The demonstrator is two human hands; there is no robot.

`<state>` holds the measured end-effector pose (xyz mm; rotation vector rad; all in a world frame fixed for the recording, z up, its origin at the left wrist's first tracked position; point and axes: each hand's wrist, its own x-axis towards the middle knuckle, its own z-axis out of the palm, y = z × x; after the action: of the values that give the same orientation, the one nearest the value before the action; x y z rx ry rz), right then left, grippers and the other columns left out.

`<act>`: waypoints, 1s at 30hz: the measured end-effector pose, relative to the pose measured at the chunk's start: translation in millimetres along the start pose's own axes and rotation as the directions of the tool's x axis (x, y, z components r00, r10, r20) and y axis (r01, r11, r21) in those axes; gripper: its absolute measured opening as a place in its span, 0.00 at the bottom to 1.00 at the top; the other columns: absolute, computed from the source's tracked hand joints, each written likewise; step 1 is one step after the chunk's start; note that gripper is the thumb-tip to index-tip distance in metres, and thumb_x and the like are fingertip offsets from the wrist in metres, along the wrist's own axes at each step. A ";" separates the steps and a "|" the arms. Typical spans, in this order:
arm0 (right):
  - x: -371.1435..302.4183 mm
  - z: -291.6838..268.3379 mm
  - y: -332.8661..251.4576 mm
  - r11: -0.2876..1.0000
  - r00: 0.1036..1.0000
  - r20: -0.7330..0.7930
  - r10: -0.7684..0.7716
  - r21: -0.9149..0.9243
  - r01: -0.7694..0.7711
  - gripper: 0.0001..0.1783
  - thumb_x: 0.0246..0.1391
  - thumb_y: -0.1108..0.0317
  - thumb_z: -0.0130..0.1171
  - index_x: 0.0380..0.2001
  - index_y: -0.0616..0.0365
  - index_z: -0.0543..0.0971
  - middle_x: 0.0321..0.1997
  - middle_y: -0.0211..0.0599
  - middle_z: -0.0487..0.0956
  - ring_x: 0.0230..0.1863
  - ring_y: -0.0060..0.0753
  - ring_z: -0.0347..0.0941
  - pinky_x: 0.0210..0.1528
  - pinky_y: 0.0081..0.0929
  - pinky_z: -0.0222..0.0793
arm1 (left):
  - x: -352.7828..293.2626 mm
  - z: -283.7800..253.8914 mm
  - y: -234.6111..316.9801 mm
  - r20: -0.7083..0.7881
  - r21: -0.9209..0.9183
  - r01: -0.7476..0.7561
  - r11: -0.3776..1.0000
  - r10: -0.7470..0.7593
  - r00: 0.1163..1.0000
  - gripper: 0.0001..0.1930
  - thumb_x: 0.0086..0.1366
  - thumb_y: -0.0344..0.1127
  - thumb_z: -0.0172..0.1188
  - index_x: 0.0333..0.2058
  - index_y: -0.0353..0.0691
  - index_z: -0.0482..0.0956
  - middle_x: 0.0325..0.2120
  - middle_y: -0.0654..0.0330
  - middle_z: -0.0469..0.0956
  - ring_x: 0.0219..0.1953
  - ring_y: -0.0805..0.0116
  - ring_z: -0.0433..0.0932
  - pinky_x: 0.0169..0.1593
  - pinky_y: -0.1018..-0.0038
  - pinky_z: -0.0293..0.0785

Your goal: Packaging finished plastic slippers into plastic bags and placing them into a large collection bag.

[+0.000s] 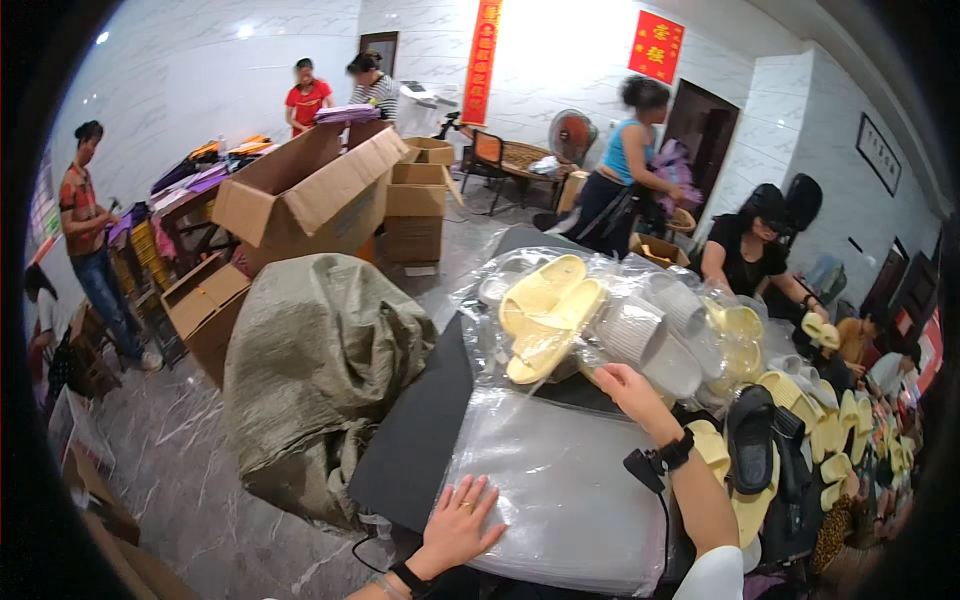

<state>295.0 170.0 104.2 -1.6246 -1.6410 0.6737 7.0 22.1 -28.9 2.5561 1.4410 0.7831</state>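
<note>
My left hand (464,528) lies flat, fingers spread, on a stack of clear plastic bags (570,470) on the dark table top (415,430). My right hand (637,398) is at the far edge of that stack, beside the bagged slippers. Its fingers are curled together; whether they pinch a plastic edge I cannot make out. Just beyond, a pair of yellow slide slippers (553,312) lies in clear plastic. Grey slippers (632,330) in clear bags sit right of them, with more bagged yellow slippers (735,335) farther right.
Loose yellow and black slippers (750,440) crowd the table's right side. A large greenish woven sack (310,390) stands left of the table, with open cardboard boxes (320,200) behind. A person in black (745,255) handles slippers at right; another in a blue top (622,155) stands beyond.
</note>
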 end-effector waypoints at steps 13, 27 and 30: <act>165.9 52.8 73.0 0.969 0.943 -0.243 0.227 0.156 -0.193 0.27 0.44 0.45 0.57 0.23 0.65 0.76 0.18 0.38 0.73 0.16 0.27 0.66 0.14 0.24 0.56 | 3.3 4.2 6.4 -0.041 0.016 -0.037 0.999 0.038 0.998 0.28 0.60 0.54 0.48 0.54 0.44 0.66 0.56 0.53 0.63 0.59 0.55 0.61 0.58 0.57 0.57; -72.8 13.9 -85.9 0.573 0.980 -0.010 0.200 0.812 -0.108 0.09 0.54 0.64 0.50 0.34 0.57 0.72 0.26 0.27 0.72 0.27 0.21 0.68 0.27 0.23 0.65 | -2.7 13.9 -1.4 -0.011 0.056 -0.045 0.997 0.046 0.999 0.29 0.60 0.57 0.47 0.54 0.45 0.66 0.56 0.52 0.62 0.58 0.54 0.61 0.58 0.59 0.57; -128.0 8.3 -81.4 0.631 0.972 -0.038 0.232 0.766 -0.121 0.10 0.56 0.64 0.49 0.36 0.58 0.72 0.28 0.29 0.74 0.29 0.22 0.69 0.30 0.24 0.67 | 0.7 13.1 0.3 0.051 0.059 -0.016 0.998 0.013 0.999 0.29 0.60 0.55 0.48 0.53 0.39 0.66 0.56 0.49 0.63 0.60 0.52 0.58 0.59 0.57 0.54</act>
<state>231.7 38.7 146.7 -1.1498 -0.8760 1.1447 13.9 24.6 -39.8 2.6135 1.4535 0.6814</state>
